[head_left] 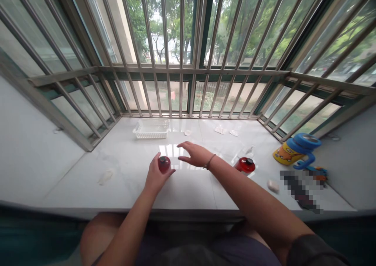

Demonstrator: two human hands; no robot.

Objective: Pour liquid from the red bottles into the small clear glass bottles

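Note:
My left hand [157, 174] is wrapped round a red bottle [164, 163] with a black top, which is upright on the white sill. To the right of that bottle, my right hand [192, 154] is held over the sill with thumb and fingers apart and nothing between them. A second red bottle [244, 166] with a black top is beyond my right forearm, partly hidden by it. Close behind this second bottle lies a small clear piece [250, 150], perhaps a pump top; its kind is hard to make out.
A white plastic basket [151, 130] stands at the back left. Crumpled white scraps [220, 130] lie near the window bars. On the right are a blue and yellow flask [293, 150], a pale soap-like block [273, 186] and a blurred-out dark object [301, 191].

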